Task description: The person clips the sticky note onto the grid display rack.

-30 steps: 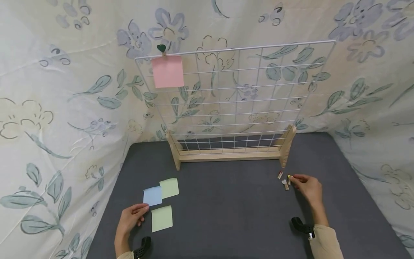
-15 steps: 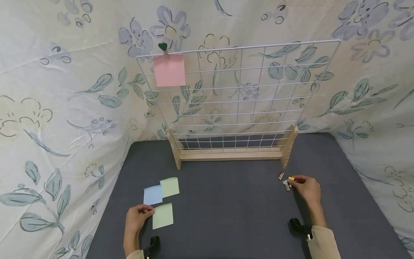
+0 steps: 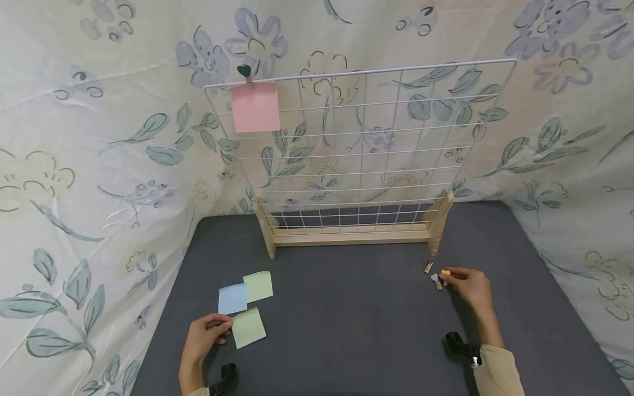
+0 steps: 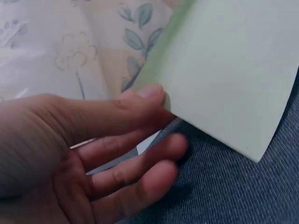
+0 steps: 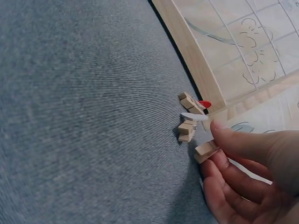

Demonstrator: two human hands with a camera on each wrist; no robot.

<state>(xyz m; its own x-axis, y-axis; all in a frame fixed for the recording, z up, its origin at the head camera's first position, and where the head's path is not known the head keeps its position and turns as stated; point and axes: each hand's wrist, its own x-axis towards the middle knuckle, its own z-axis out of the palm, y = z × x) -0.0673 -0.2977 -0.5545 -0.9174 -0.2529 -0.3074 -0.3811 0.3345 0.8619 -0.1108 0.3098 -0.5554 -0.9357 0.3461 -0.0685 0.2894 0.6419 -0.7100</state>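
In the left hand [image 3: 205, 333], pinched between thumb and fingers at its upper left corner: a light-green sticky note [image 3: 249, 328], apparently tilted off the dark grey tabletop [image 3: 346, 308]. In the right hand [image 3: 470, 286], held by thumb and fingertips: a yellow-topped clothespin [image 3: 446, 272]; contact with the tabletop impossible to tell. Just beside it, a white-topped clothespin [image 3: 437, 281]; nearer the rack, a red-topped clothespin [image 3: 428, 267]. Just beyond the pinched note, a blue sticky note [image 3: 233, 298], overlapping a second light-green note [image 3: 259, 286]. Farther out, a wire grid rack [image 3: 346, 239] on a wooden base, with a pink sticky note [image 3: 255, 107] under a green heart-topped clothespin [image 3: 244, 70].

Likely faults: slip or creasing of the paper, from a pinch on one corner only; dragging of the blue note, from a low sideways sweep; twisting of the small clothespin, or a knock to the white-topped one, from crowded fingertips.

Edges and room: floral cloth [image 3: 148, 110] behind the rack and along both sides; rack's right foot near the red-topped clothespin; broad stretch of tabletop between the hands.
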